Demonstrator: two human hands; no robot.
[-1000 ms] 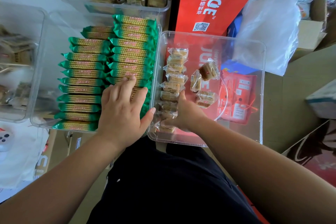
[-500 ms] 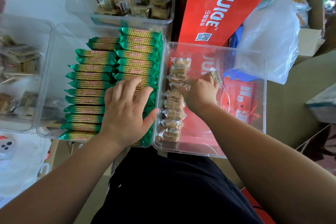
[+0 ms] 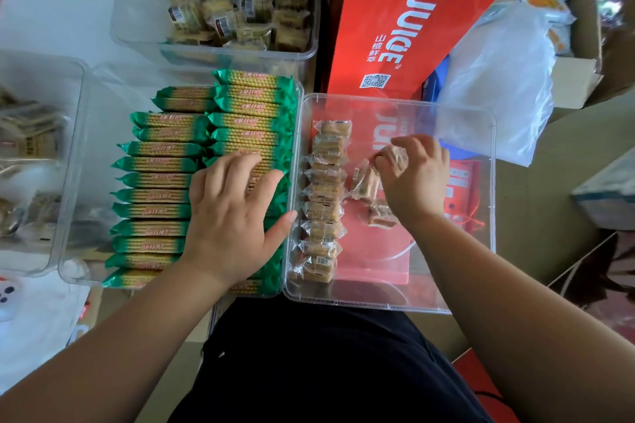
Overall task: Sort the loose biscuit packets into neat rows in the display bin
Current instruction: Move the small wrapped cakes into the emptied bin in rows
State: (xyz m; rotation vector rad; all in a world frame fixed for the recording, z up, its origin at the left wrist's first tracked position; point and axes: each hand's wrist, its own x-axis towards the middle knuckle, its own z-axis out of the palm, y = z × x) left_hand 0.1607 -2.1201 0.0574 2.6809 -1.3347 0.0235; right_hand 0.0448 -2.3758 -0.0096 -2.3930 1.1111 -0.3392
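Observation:
A clear display bin (image 3: 481,203) lies in front of me on the right. Along its left wall runs one neat row of small clear-wrapped biscuit packets (image 3: 324,203). Two loose packets (image 3: 364,184) lie beside the row, near the bin's middle. My right hand (image 3: 417,175) hovers over them inside the bin, its fingertips pinched on one clear packet (image 3: 395,156). My left hand (image 3: 233,216) rests flat, fingers spread, on the green-wrapped biscuit packs (image 3: 161,178) stacked in two rows in the neighbouring clear bin.
Another clear bin (image 3: 309,45) of wrapped snacks stands at the back. A further bin (image 3: 68,165) sits at far left. A red juice carton (image 3: 412,21) lies under and behind the display bin, with a white plastic bag (image 3: 498,79) and cardboard boxes (image 3: 580,75) to the right.
My right hand moved from the near end of the row toward the bin's middle and closed its fingertips on a loose packet. The left hand stayed on the green packs.

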